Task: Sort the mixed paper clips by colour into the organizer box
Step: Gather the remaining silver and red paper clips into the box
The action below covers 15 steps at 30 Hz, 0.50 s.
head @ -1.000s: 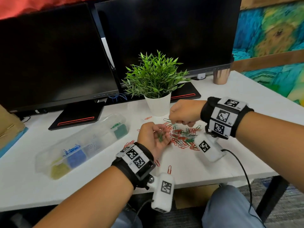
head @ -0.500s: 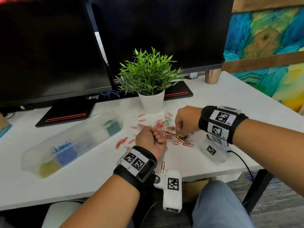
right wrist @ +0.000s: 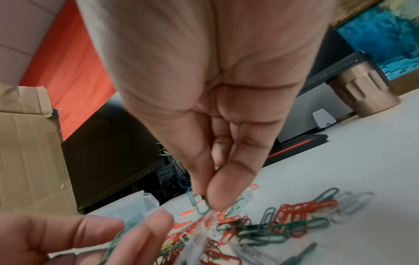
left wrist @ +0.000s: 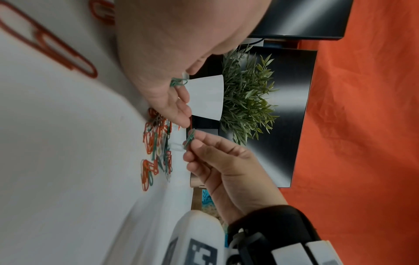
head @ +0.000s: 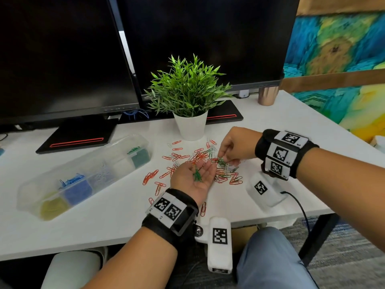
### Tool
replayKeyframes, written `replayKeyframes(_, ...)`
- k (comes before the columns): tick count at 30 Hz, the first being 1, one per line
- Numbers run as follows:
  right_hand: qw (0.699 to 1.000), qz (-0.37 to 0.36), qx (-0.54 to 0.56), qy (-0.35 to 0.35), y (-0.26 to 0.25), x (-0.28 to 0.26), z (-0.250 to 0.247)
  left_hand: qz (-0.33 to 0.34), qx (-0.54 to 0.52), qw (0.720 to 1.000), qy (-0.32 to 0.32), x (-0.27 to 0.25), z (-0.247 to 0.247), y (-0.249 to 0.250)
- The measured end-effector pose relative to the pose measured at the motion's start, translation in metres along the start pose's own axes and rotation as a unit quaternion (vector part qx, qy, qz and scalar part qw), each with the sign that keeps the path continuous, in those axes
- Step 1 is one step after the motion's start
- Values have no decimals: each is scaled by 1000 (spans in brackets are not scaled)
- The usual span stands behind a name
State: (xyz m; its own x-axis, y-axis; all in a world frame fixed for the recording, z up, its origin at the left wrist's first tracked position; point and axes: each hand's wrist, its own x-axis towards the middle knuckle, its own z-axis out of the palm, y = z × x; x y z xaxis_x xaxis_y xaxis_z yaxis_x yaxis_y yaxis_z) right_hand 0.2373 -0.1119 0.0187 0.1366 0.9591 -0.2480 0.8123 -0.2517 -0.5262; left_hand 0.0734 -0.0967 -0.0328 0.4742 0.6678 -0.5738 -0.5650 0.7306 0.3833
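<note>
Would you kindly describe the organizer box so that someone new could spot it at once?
Start at the left black monitor; on the white desk in front of its stand lies the organizer box, a long clear plastic tray set diagonally. Unlike the loose clips beside it, it has compartments already holding yellow, blue, pale and green clips.
</note>
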Motion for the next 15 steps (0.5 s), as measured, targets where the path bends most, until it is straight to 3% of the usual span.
replayKeyframes(9, 994, -19, 105, 3, -10, 1, -3, -5, 8, 1000, -5, -2, -1, 0)
replayKeyframes(13, 987, -55, 145, -46, -21, -3, 2, -10, -11, 1000, -24, -2, 0, -3)
replayKeyframes(15, 989, -63, 128, -38, -22, -2, 2, -10, -37, 999, -32, -2, 1, -3)
